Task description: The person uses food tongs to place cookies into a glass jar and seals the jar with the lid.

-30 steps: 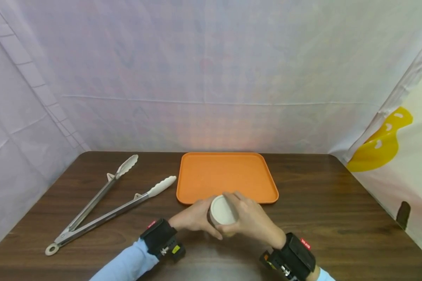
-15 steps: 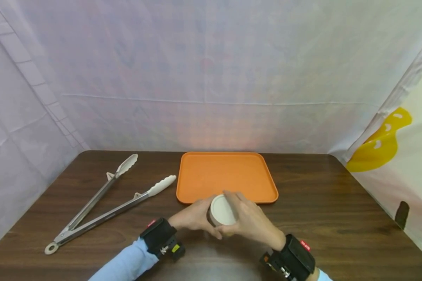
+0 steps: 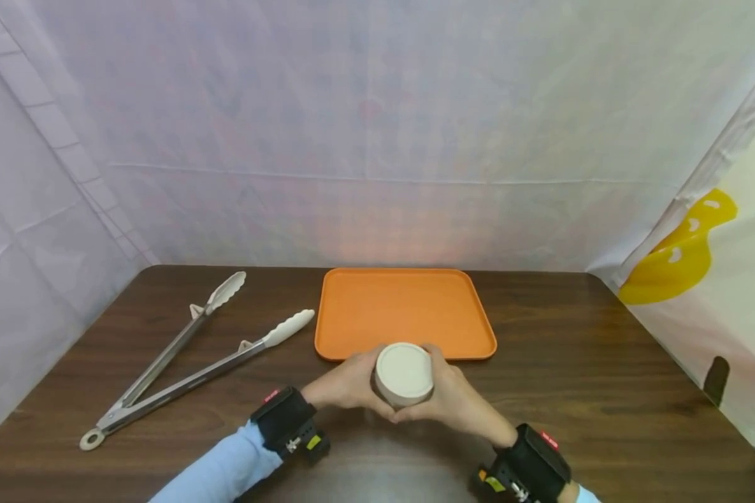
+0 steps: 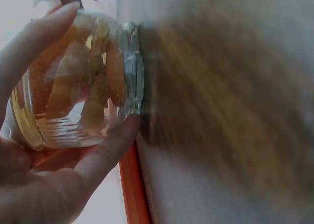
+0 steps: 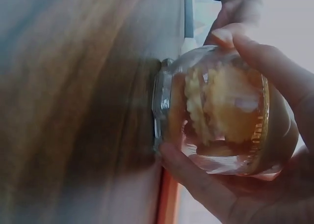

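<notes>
A clear glass jar (image 4: 81,81) with a pale round lid (image 3: 405,370) stands upright at the table's front middle, its base right at the tabletop. Orange and yellow pieces show through the glass, some with ridged edges in the right wrist view. My left hand (image 3: 351,383) curves round the jar's left side, and my right hand (image 3: 458,397) grips it from the right. In front of the jar the two thumbs come together. The lid's top lies uncovered between the hands.
An orange tray (image 3: 405,307) lies just behind the jar on the dark wooden table (image 3: 604,391). To the left, long metal tongs (image 3: 182,388) with white scalloped tips lie spread apart. Pale cloth hangs behind the table and at both sides.
My right hand has slid from the lid's right edge down and outward to the jar's side, so the lid now shows whole. My left hand has hardly moved.
</notes>
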A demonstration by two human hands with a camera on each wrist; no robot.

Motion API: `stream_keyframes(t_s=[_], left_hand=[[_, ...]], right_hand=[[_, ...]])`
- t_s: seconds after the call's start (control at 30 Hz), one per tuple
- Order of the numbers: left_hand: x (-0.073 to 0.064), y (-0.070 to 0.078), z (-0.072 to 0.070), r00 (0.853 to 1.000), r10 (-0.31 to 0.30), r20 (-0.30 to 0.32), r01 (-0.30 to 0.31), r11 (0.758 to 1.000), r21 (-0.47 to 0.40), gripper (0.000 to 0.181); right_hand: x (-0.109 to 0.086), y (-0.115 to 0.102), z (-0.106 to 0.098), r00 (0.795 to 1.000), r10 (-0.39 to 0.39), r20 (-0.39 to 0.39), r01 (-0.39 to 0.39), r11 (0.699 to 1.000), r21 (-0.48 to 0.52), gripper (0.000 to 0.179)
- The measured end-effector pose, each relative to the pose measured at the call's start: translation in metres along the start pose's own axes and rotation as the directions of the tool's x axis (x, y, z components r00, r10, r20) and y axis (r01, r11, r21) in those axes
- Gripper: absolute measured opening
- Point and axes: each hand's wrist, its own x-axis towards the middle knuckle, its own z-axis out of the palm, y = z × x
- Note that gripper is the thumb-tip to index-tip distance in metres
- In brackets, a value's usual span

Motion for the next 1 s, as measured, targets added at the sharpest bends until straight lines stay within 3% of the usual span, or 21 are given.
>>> stream_keyframes(t_s=[0.3, 0.5, 0.63, 0.8, 1.0], left_hand=[[0.021, 0.014, 0.014, 0.998, 0.051, -0.036, -0.05, 0.998, 0.025, 0.085], [0.045, 0.03, 0.027, 0.992, 0.103, -0.069, -0.101, 0.994, 0.039, 0.087], [0.062, 0.039, 0.038, 0.986, 0.123, -0.109, -0.12, 0.992, 0.039, 0.089], [0.084, 0.05, 0.055, 0.982, 0.13, -0.139, -0.122, 0.991, 0.062, 0.087], [0.112, 0.061, 0.072, 0.983, 0.133, -0.126, -0.121, 0.987, 0.102, 0.088]], right_hand=[[-0.015, 0.015, -0.023, 1.0, 0.012, -0.01, -0.011, 0.998, 0.059, 0.09], [-0.027, 0.028, -0.048, 0.999, 0.038, -0.036, -0.03, 0.982, 0.185, 0.086], [-0.034, 0.035, -0.062, 0.992, 0.107, -0.063, -0.087, 0.96, 0.267, 0.081], [-0.042, 0.046, -0.074, 0.976, 0.159, -0.147, -0.124, 0.966, 0.226, 0.078], [-0.051, 0.066, -0.094, 0.959, 0.188, -0.21, -0.154, 0.974, 0.166, 0.073]])
